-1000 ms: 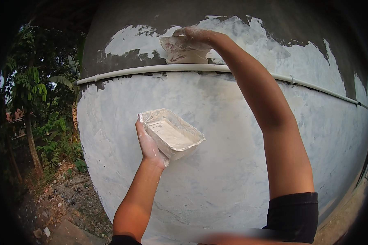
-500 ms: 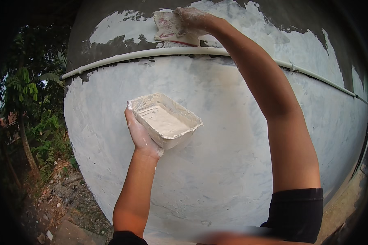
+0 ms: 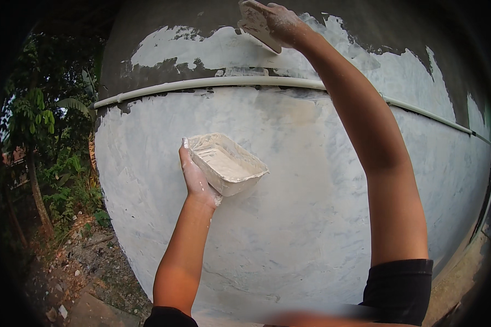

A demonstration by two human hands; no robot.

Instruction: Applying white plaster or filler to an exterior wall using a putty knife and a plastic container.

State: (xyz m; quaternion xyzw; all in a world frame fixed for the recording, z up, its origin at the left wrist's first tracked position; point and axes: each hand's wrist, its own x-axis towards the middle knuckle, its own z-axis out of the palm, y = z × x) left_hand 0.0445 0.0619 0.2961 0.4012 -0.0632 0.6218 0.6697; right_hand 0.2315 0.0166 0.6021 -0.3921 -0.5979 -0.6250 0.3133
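My left hand (image 3: 196,177) is closed round the side and underside of a rectangular plastic tub (image 3: 240,182), smeared inside and out with off-white putty (image 3: 221,162). The tub is tilted, its open top facing up and toward me. High on the wall, my right hand (image 3: 282,23) grips a flat, putty-coated spreader (image 3: 256,26), whose lower edge is on or close to the fresh white patch (image 3: 202,49). Its handle is hidden by my fingers. White smears cover both hands.
A white pipe (image 3: 218,83) runs across the wall, between the two hands. Below it the wall (image 3: 289,234) is coated whitish; above, dark grey plaster (image 3: 147,16) shows. Trees and plants (image 3: 65,174) stand at the left, over stony ground (image 3: 93,261).
My right hand has moved the spreader up and right along the wall and tilted it more edge-on. The tub stays in my left hand, slightly shifted in the picture as the view moved.
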